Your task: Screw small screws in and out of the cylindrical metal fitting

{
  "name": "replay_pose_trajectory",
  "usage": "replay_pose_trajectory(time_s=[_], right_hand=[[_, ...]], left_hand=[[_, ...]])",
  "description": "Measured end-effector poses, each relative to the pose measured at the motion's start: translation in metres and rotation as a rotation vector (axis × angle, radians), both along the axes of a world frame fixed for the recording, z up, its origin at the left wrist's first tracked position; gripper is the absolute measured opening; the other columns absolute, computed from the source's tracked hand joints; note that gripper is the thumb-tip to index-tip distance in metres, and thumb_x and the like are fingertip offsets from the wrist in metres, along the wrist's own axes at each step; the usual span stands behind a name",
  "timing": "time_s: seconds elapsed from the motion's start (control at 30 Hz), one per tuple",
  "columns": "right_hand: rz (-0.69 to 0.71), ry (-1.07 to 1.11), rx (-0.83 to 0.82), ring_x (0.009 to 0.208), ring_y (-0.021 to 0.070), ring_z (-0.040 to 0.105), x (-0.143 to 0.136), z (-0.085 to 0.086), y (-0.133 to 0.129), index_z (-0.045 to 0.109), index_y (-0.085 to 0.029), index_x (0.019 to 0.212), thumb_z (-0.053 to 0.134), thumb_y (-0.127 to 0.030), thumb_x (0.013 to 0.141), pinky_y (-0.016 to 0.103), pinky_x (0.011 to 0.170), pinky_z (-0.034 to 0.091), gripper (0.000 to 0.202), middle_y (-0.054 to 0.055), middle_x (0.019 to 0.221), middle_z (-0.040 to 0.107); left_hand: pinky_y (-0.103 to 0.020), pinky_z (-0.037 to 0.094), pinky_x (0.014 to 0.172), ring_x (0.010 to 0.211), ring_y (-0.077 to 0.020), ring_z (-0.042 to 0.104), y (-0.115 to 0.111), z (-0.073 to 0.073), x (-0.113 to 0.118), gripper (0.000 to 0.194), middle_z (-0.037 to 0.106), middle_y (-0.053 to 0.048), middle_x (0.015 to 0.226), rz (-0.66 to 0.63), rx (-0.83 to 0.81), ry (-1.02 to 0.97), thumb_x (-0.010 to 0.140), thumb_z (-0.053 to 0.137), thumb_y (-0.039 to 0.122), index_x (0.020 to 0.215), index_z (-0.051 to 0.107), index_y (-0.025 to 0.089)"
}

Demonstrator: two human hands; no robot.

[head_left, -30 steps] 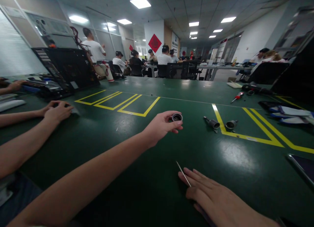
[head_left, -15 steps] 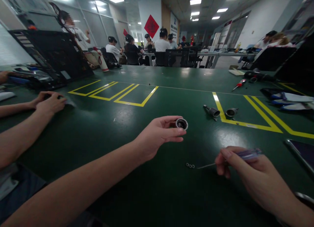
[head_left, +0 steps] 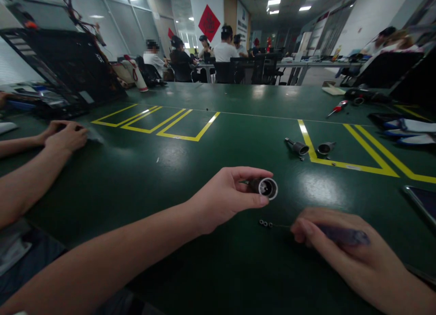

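While tight round a metal cup (head_left: 267,188), my left hand (head_left: 226,194); at four o'clock, right hand (head_left: 352,258) snug round a slim tool (head_left: 344,236).

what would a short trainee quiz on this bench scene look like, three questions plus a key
1. Multiple choice: what does the left hand hold? a) a glove b) a cup-shaped metal part c) a phone
2. True or false: the right hand holds nothing.
3. Fill in: ___ small ring-shaped pieces lie in a row on the green table between the hands.

Key: 1. b. 2. False; it grips a thin-shafted tool. 3. Three.
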State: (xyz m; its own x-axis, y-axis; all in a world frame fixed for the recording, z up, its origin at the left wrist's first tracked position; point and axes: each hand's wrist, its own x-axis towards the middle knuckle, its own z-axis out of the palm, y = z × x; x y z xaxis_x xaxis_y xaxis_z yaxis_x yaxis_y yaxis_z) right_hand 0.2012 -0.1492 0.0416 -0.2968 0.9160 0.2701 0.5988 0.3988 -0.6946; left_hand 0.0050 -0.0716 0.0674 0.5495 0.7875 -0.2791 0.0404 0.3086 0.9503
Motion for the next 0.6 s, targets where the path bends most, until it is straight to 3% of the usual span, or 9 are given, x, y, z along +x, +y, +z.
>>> replay_pose_trajectory(time_s=[0.13, 0.33, 0.6], right_hand=[[0.068, -0.128, 0.194, 0.059, 0.0128, 0.062, -0.005, 0.002, -0.009, 0.060, -0.022, 0.077, 0.050, -0.023, 0.084, 0.022, 0.052, 0.050, 0.012, 0.000, 0.068, 0.065], [-0.071, -0.075, 0.233, 0.057, 0.0104, 0.061, 0.006, -0.001, -0.012, 0.057, -0.024, 0.076, 0.045, -0.021, 0.087, 0.018, 0.050, 0.048, 0.017, -0.003, 0.066, 0.063], [-0.069, -0.163, 0.504, 0.086, 0.0132, 0.065, 0.016, -0.008, -0.027, 0.059, -0.026, 0.101, 0.047, -0.021, 0.085, 0.019, 0.081, 0.050, 0.021, -0.001, 0.090, 0.069]], left_hand=[[-0.030, 0.048, 0.083, 0.085, -0.0143, 0.064, -0.001, -0.001, 0.001, 0.044, 0.070, -0.003, 0.089, 0.023, -0.006, 0.021, 0.065, 0.067, 0.003, 0.106, 0.063, 0.019], [-0.030, 0.048, 0.084, 0.087, -0.0149, 0.064, -0.003, -0.001, 0.003, 0.039, 0.070, -0.005, 0.094, 0.047, -0.010, 0.062, 0.066, 0.067, 0.005, 0.103, 0.064, 0.017], [-0.029, 0.050, 0.080, 0.084, -0.0154, 0.065, -0.008, -0.004, 0.009, 0.034, 0.070, -0.006, 0.090, 0.040, 0.029, 0.131, 0.067, 0.065, 0.006, 0.100, 0.064, 0.015]])
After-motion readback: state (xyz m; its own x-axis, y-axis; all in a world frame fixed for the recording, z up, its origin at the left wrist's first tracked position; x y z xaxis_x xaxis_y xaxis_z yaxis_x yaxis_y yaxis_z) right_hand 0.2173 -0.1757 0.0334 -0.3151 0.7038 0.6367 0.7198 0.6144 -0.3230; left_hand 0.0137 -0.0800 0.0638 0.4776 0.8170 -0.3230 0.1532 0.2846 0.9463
